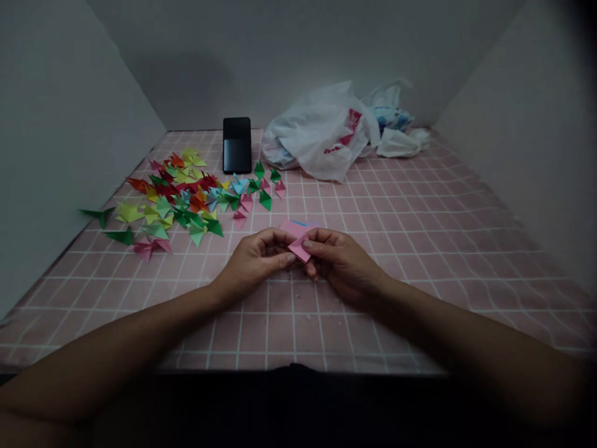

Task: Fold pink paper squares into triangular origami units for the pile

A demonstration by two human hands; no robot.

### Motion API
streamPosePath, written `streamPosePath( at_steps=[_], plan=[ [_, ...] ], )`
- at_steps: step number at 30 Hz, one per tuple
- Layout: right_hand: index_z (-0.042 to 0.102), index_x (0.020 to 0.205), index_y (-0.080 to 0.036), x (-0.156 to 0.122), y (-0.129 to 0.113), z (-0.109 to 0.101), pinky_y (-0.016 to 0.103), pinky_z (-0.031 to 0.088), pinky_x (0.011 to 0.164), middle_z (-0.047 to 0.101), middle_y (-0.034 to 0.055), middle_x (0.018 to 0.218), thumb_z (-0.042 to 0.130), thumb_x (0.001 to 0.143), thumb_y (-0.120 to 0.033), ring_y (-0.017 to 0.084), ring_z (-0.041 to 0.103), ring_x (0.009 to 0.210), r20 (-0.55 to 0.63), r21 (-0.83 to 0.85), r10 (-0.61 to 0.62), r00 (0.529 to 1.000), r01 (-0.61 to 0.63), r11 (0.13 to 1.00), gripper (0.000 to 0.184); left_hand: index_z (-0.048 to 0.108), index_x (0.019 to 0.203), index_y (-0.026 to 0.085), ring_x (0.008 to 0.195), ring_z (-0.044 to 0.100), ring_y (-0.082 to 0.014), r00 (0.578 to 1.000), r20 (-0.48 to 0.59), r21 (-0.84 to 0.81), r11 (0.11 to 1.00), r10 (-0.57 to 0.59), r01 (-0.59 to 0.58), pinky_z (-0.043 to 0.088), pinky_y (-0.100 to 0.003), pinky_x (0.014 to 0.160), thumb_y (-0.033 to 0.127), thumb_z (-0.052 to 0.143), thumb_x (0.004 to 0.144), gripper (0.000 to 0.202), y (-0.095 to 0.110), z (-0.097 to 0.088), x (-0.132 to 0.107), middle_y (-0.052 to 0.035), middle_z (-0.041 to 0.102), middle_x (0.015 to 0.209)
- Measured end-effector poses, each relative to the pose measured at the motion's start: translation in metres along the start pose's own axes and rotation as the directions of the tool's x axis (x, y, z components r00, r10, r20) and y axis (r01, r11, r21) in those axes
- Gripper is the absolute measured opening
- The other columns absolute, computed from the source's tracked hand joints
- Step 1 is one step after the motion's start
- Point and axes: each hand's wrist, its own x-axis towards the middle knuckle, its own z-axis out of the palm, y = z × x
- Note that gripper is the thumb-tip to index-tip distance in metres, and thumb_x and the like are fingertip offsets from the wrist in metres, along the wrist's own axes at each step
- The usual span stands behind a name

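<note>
Between my two hands, just above the front middle of the table, is a small folded piece of pink paper (302, 249). My left hand (261, 254) grips its left side, thumb in front and fingers curled behind. From the other side my right hand (342, 256) pinches it, the thumb pressed on its face. Right behind the folded piece lies more flat paper (290, 228), pink with a blue edge showing; my fingers partly cover it. Many folded paper cranes (186, 193) in red, green, yellow, blue and pink lie in a loose spread to the left and beyond my hands.
A black phone (237, 146) leans upright at the back. Right of it sit a crumpled white plastic bag (321, 134) with red print and a smaller bag (394, 118). A pink checked cloth (420, 236) covers the table, with pale walls left, right and behind.
</note>
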Motion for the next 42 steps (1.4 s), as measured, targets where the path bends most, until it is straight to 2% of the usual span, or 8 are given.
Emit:
streamPosePath(
  at_steps=[4, 9, 14, 19, 22, 27, 32, 42],
  plan=[
    [0.062, 0.082, -0.017, -0.002, 0.0, 0.0, 0.021, 0.04, 0.051, 0.062, -0.0039, 0.057, 0.074, 0.083, -0.029, 0.008, 0.053, 0.048, 0.003, -0.109, -0.071, 0.997, 0.071, 0.992, 0.016, 0.067, 0.096, 0.014, 0.079, 0.069, -0.0142, 0.999, -0.001, -0.018, 0.999, -0.04, 0.04, 0.055, -0.028, 0.077, 0.024, 0.081, 0.074, 0.027, -0.001, 0.0, 0.0, -0.0026, 0.073, 0.086],
    [0.063, 0.081, -0.017, -0.006, 0.0, 0.003, 0.022, 0.04, 0.054, 0.062, -0.0046, 0.058, 0.071, 0.086, -0.029, 0.008, 0.055, 0.051, 0.019, -0.279, -0.19, 0.982, 0.188, 0.942, 0.015, 0.066, 0.092, 0.014, 0.075, 0.068, -0.0128, 0.998, 0.003, -0.023, 0.997, -0.07, 0.071, 0.053, -0.026, 0.075, 0.024, 0.079, 0.076, 0.023, -0.002, -0.001, -0.002, -0.0011, 0.071, 0.081],
    [0.063, 0.085, -0.018, -0.007, -0.002, 0.005, 0.025, 0.045, 0.058, 0.064, -0.0031, 0.063, 0.069, 0.088, -0.034, 0.009, 0.058, 0.055, 0.067, -0.28, -0.19, 0.98, 0.201, 0.939, 0.017, 0.066, 0.09, 0.014, 0.072, 0.067, -0.0121, 0.999, -0.039, 0.003, 0.999, -0.036, 0.036, 0.054, -0.025, 0.072, 0.028, 0.077, 0.079, 0.02, 0.001, -0.002, -0.002, -0.0011, 0.071, 0.079],
    [0.063, 0.091, -0.017, -0.006, -0.004, 0.006, 0.026, 0.05, 0.061, 0.067, -0.0018, 0.074, 0.078, 0.079, -0.027, 0.01, 0.061, 0.061, 0.09, -0.271, -0.172, 0.981, 0.19, 0.944, 0.021, 0.067, 0.089, 0.014, 0.068, 0.067, -0.0112, 0.992, -0.124, -0.009, 1.0, -0.01, 0.009, 0.054, -0.024, 0.069, 0.027, 0.078, 0.078, 0.02, 0.004, -0.001, -0.003, 0.0, 0.071, 0.076],
    [0.062, 0.089, -0.018, -0.006, -0.002, 0.006, 0.026, 0.051, 0.06, 0.066, -0.0015, 0.078, 0.077, 0.078, -0.026, 0.01, 0.061, 0.061, 0.088, -0.261, -0.203, 0.975, 0.219, 0.94, 0.02, 0.067, 0.087, 0.014, 0.067, 0.067, -0.0114, 0.994, -0.108, -0.007, 1.0, 0.005, -0.006, 0.055, -0.024, 0.067, 0.026, 0.079, 0.075, 0.021, 0.004, 0.0, -0.002, -0.0001, 0.071, 0.075],
    [0.063, 0.084, -0.018, -0.007, -0.001, 0.006, 0.025, 0.048, 0.057, 0.065, -0.0018, 0.071, 0.075, 0.082, -0.027, 0.009, 0.059, 0.057, 0.086, -0.309, -0.244, 0.966, 0.259, 0.915, 0.015, 0.067, 0.083, 0.014, 0.069, 0.068, -0.0123, 0.997, -0.066, 0.051, 0.998, 0.039, -0.036, 0.055, -0.024, 0.068, 0.028, 0.078, 0.078, 0.019, 0.006, 0.003, -0.003, -0.0018, 0.072, 0.074],
    [0.064, 0.084, -0.018, -0.008, -0.002, 0.006, 0.026, 0.048, 0.057, 0.067, -0.0004, 0.072, 0.072, 0.087, -0.033, 0.01, 0.059, 0.057, 0.076, -0.333, -0.243, 0.967, 0.255, 0.908, 0.018, 0.066, 0.081, 0.015, 0.069, 0.068, -0.013, 0.995, -0.079, 0.138, 0.989, 0.055, -0.044, 0.056, -0.025, 0.068, 0.031, 0.074, 0.083, 0.019, 0.008, 0.003, -0.004, -0.0029, 0.073, 0.075],
    [0.064, 0.085, -0.018, -0.008, -0.001, 0.006, 0.026, 0.051, 0.059, 0.069, -0.0001, 0.072, 0.073, 0.087, -0.031, 0.011, 0.062, 0.057, 0.065, -0.311, -0.245, 0.967, 0.254, 0.916, 0.016, 0.066, 0.08, 0.014, 0.067, 0.068, -0.013, 0.99, -0.118, 0.151, 0.987, 0.081, -0.062, 0.055, -0.025, 0.066, 0.031, 0.077, 0.08, 0.02, 0.008, 0.005, -0.005, -0.0027, 0.074, 0.073]
  ],
)
